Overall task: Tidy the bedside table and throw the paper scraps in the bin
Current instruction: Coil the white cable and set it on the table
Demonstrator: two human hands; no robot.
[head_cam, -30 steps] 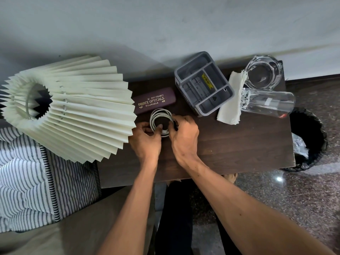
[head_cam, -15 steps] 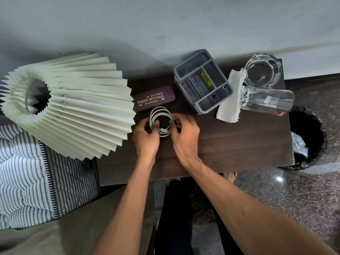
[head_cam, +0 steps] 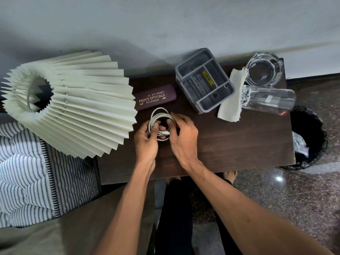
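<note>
Nearest me, both forearms ran out of frame at 6 o'clock, and the bedside table's (head_cam: pixel 230 144) near edge hid all but the toes of a foot (head_cam: pixel 229 176). My left hand (head_cam: pixel 146 142) gripped the white cable (head_cam: pixel 159 115), thumb poked up through the coil and fingers curled beneath it. My right hand (head_cam: pixel 184 137) curled round the coil's 3 o'clock side, fingertips pinching the strands. The hands hid the coil's lower arc, and only a plug end showed between them.

At 9 o'clock the pleated lampshade (head_cam: pixel 77 107) lay tipped over the table's left end, covering that part of the top and its own base. Below it lay striped bedding (head_cam: pixel 24 181).

Just past the coil at 12 o'clock sat the maroon spectacle case (head_cam: pixel 155 100), with the grey organiser (head_cam: pixel 205 80) at 1 o'clock. The paper scrap (head_cam: pixel 230 100) lay at 2 o'clock against the organiser, its right edge tucked under a tumbler (head_cam: pixel 268 99) lying on its side. Beyond that was a round glass vessel (head_cam: pixel 263 70); I could not tell what kind.

The bin (head_cam: pixel 311 126) stood at 3 o'clock off the table's right end, partly behind it. Something crumpled and shiny lay inside, too dim to identify.

Against a second earlier, the coil, case, scrap and glasses lay where they had been. My right fingers had shifted slightly on the coil.
</note>
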